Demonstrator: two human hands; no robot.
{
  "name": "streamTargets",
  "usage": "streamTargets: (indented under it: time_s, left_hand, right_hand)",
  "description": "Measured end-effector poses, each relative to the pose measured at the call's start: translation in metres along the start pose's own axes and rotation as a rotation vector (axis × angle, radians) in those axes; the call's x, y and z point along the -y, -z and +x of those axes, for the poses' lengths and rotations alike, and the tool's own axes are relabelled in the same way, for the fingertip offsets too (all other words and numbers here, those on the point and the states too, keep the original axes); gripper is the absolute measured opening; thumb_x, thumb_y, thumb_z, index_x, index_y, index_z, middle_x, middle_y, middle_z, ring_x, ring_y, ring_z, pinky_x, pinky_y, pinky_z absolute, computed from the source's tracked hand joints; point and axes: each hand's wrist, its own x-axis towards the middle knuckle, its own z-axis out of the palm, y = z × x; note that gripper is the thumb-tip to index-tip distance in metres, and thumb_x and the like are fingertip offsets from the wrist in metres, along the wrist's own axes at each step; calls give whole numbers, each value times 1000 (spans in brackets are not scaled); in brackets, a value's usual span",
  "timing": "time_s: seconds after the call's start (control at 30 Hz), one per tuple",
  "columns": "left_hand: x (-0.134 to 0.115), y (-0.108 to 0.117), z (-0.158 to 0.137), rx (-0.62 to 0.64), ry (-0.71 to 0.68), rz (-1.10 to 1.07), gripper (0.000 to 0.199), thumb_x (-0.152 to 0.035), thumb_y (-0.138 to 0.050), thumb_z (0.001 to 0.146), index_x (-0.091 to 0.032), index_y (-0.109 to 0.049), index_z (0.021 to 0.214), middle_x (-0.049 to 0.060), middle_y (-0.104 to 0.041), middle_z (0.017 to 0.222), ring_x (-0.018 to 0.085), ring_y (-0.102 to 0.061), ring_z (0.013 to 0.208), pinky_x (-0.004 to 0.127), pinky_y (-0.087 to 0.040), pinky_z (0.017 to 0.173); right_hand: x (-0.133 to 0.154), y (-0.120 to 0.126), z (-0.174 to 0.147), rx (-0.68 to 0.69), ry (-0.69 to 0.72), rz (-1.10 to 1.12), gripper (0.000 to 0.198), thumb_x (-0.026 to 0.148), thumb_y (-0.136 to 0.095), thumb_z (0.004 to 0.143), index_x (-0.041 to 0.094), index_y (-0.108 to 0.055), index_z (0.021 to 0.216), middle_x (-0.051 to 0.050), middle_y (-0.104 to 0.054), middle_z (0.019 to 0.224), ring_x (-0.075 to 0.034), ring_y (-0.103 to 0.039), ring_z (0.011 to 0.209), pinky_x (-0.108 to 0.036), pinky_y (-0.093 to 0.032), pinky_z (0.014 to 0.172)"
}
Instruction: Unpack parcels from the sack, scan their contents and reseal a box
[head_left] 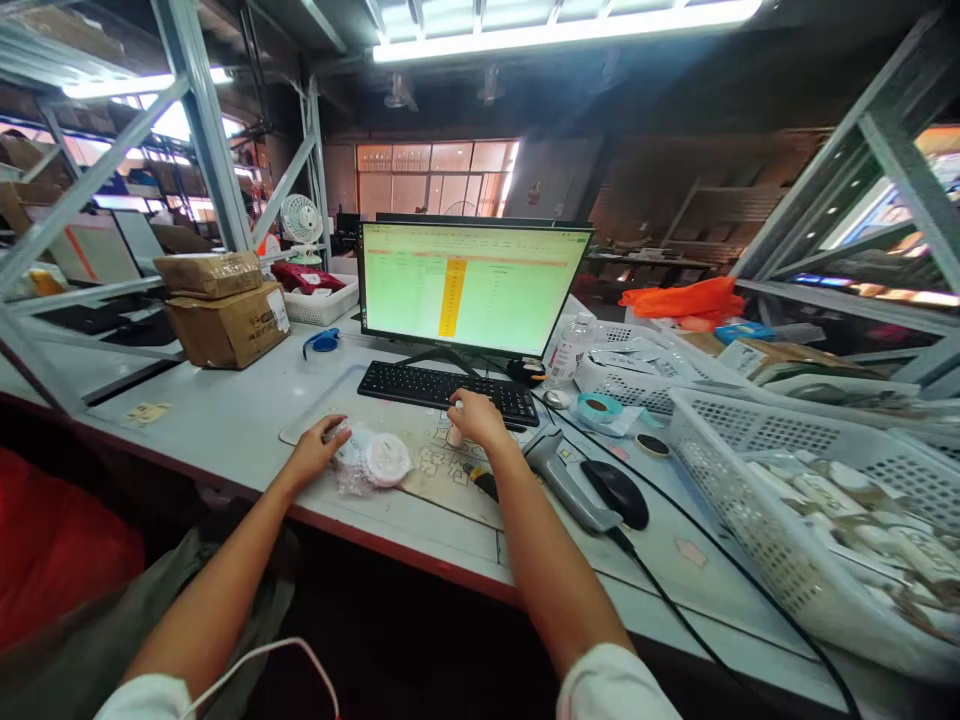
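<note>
On the desk's front part lies a piece of clear bubble wrap [354, 472] with a round white object [387, 459], like a roll or disc, against it. My left hand [316, 452] is at the wrap's left edge, its fingers loosely curved and apart, the tips touching the plastic. My right hand [480, 418] is in front of the black keyboard [420, 385], fingers pinched around a small pale object [455, 434] that I cannot make out. Below its wrist lies a yellow-and-black cutter-like tool [480, 480], partly hidden by the forearm.
A lit monitor [480, 290] stands behind the keyboard. To the right are a grey barcode scanner [574, 482], a black mouse [616, 494], a teal tape roll [600, 406] and a white basket [750, 530] of packets. Cardboard boxes [225, 325] stand left. Cables cross the right side.
</note>
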Motion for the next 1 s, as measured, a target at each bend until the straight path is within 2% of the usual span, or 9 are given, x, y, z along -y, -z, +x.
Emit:
streamTargets:
  time_s: [0.1,0.2,0.33,0.43,0.6,0.7,0.83,0.9,1.0]
  left_hand:
    - [2,-3,-9,-17,15,28,61,-64,-64,79,-18,-68,119,12,-67,131,32,-60,126,43,-44,110]
    - [3,-2,-12,-2,3,53,44,-59,-67,78,-20,-71,97,7,-73,108,27,-65,105,36,-48,96]
    - [8,3,-13,-183,104,-183,37,-55,-71,76,-19,-63,75,-1,-60,70,16,-53,68,26,-41,65]
    - [16,6,-14,-397,153,-334,40,-58,-66,79,-20,-56,80,-3,-54,70,13,-48,64,23,-37,60]
    - [16,5,-14,-425,172,-509,49,-66,-65,74,-22,-48,88,-3,-55,73,12,-52,62,23,-44,60]
    - [10,5,-14,-343,187,-571,53,-65,-72,70,-21,-54,95,0,-64,82,14,-59,68,25,-50,66]
    - [1,3,-16,-140,123,-548,62,-57,-79,70,-19,-63,117,8,-69,113,21,-65,98,30,-52,86]
    - [-1,2,-17,-100,122,-511,59,-51,-83,67,-17,-66,112,8,-70,108,21,-65,96,29,-51,85]
    - [1,1,-15,-221,158,-502,47,-47,-87,63,-15,-67,91,3,-68,85,16,-61,77,25,-48,73]
  right_hand:
    - [5,-6,-13,-181,67,49,27,23,-57,89,18,-69,112,-13,-68,116,-28,-60,108,-33,-45,87]
    - [23,-9,-33,-360,186,163,21,27,-49,96,17,-67,95,-10,-69,98,-22,-61,94,-30,-42,82]
    - [51,-26,-57,127,398,246,22,28,-58,91,19,-63,72,0,-61,66,-13,-49,61,-26,-31,60]
    - [63,-48,-69,328,494,293,9,25,-63,88,19,-67,84,1,-63,70,-12,-49,62,-25,-30,60]
    - [67,-77,-73,235,534,334,31,37,-71,88,21,-63,113,-7,-64,106,-20,-59,89,-29,-42,76]
    - [64,-88,-69,178,535,407,37,37,-75,85,21,-59,115,-10,-57,122,-22,-57,105,-33,-45,88]
    - [62,-99,-62,153,521,505,38,35,-78,83,20,-55,109,-9,-58,117,-23,-54,108,-37,-43,96]
    - [62,-101,-60,175,505,524,39,35,-80,81,19,-54,105,-7,-60,112,-23,-55,104,-37,-43,95]
    - [63,-96,-58,184,466,485,43,36,-83,78,20,-57,107,-7,-59,113,-24,-55,106,-36,-44,93]
